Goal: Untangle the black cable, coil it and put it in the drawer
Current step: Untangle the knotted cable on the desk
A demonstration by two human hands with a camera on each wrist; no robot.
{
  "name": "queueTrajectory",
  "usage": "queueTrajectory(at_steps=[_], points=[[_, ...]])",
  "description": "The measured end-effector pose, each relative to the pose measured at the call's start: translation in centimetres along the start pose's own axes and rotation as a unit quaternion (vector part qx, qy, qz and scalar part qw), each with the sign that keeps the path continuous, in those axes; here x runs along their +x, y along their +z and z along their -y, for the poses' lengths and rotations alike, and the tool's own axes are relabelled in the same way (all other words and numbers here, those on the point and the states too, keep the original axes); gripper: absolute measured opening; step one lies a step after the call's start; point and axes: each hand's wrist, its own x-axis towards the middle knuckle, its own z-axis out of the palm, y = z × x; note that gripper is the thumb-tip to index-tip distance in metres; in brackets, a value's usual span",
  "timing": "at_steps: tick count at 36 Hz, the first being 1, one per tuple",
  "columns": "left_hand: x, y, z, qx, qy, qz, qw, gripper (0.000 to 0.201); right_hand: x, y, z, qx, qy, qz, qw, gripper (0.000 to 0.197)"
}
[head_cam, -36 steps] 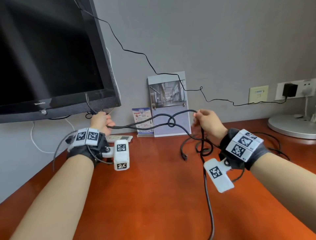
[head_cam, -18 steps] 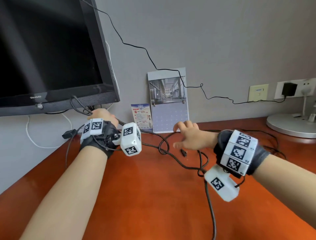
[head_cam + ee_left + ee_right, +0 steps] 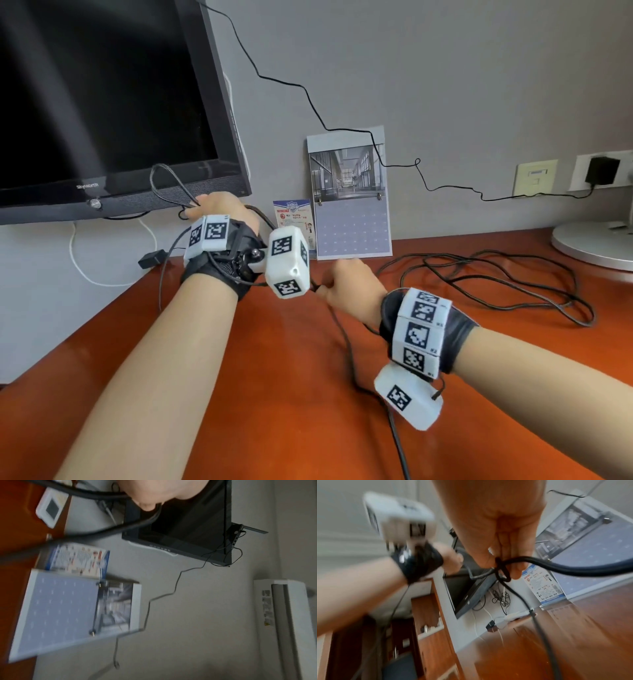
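Left hand: your left hand [image 3: 219,209] is closed around a strand of the black cable [image 3: 573,568] at 11 o'clock. It is raised just under the television [image 3: 102,102] edge, likely to anchor that end.
Right hand: your right hand [image 3: 352,284] pinches the knot [image 3: 500,573] between thumb and fingertips, low over the worktop [image 3: 274,394] at 12 o'clock, so you can work it directly.
Cable: it runs between both hands. One length trails toward 6 o'clock, and slack loops, seemingly the same cable, lie at 2 o'clock as spare length.
Knot: small and fairly snug, judging by the wrist view.
Behind: a calendar [image 3: 352,222] leans on the wall at 12 o'clock, apart from your hands.
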Motion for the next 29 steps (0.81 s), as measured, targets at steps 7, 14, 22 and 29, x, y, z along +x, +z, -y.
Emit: queueTrajectory(at_steps=[7,14,22,29], points=[[0.4,-3.4,1.7,0.409,0.077,-0.041,0.908,0.053,1.2,-4.0,-4.3,0.18,0.085,-0.126,0.972,0.017],[-0.2,-3.3,3.7,0.043,0.084,-0.1,0.991,0.031,2.1,-6.8,-5.3,0.585,0.164,-0.057,0.792,0.028],[-0.3,-3.5,5.6,0.281,0.197,-0.038,0.938,0.029,1.1,-7.8,-4.8,0.561,0.11,0.087,0.816,0.034],[-1.7,-1.9,5.4,0.462,0.088,0.109,0.876,0.063,1.4,-7.1,-5.5,0.461,0.221,0.044,0.859,0.025]])
